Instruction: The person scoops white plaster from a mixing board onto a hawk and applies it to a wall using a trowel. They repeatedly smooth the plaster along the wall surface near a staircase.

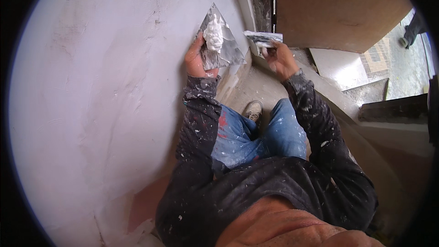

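Well, from here the mound of white paste (213, 35) sits on the triangular metal plate (232, 55), leftward of the right hand (282, 60), its long axis running roughly toward the plate's far tip. The left hand (195, 62) is nearer, its thumb along the plate's edge and its other fingers gripping from beneath, mostly hidden. The right fingers pinch a wide-bladed scraper (265, 37), which looks apart from the plate, near its right-hand edge.
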Action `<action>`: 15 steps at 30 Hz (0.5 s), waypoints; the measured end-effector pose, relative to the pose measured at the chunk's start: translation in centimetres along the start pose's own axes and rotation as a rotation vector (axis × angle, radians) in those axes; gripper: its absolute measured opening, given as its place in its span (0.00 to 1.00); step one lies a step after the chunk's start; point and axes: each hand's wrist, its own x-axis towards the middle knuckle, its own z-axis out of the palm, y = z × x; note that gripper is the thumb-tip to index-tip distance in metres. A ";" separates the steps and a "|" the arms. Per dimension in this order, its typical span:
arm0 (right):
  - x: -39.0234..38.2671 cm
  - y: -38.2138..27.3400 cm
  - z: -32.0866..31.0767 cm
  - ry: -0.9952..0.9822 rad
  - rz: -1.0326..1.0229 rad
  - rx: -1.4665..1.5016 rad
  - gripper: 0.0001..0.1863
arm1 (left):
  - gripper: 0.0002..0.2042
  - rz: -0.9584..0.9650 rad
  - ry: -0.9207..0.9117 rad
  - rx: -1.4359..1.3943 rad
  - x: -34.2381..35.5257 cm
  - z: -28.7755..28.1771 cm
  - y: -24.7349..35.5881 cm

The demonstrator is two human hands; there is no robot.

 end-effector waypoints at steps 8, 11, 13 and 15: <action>4.2 -0.1 3.9 0.094 0.097 0.350 0.08 | 0.19 -0.027 -0.040 -0.166 0.4 0.0 0.2; 3.4 -1.8 6.2 -0.143 0.011 0.281 0.11 | 0.18 -0.037 -0.077 -0.218 0.3 0.0 0.4; 2.9 -3.2 7.3 -0.366 -0.138 0.170 0.11 | 0.18 -0.039 -0.094 -0.250 0.4 0.0 0.2; 1.3 -4.6 10.0 -0.341 -0.151 0.205 0.11 | 0.18 -0.029 -0.095 -0.259 0.3 -0.1 0.2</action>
